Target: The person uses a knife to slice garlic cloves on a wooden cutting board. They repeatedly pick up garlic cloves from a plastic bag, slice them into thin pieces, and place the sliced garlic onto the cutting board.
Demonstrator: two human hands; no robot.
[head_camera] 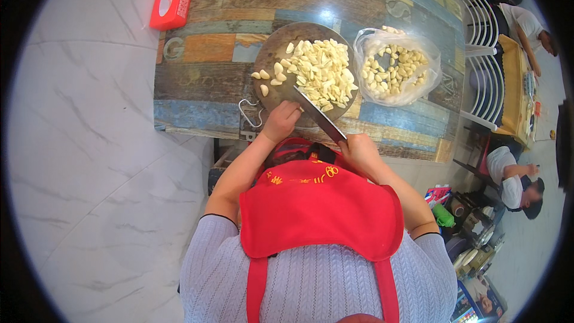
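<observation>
A heap of sliced garlic (325, 72) covers the right part of a round wooden chopping board (278, 45). Whole garlic cloves (264, 90) lie loose at the board's left side. My right hand (360, 150) grips the handle of a kitchen knife (320, 115), whose blade crosses the board's near edge beside the heap. At the left of the blade, my left hand (283, 120) has its fingers bent down on a small pale piece, probably garlic, mostly hidden by the fingertips. An open clear plastic bag (432, 72) of peeled garlic cloves (394, 72) stands right of the board.
The board sits on a patchwork-patterned wooden table (197, 80). A bent metal handle (251, 114) sticks out at the board's left. A red tissue box (171, 5) is at the table's far left corner. White-backed chairs (482, 85) and two seated people are off to the right.
</observation>
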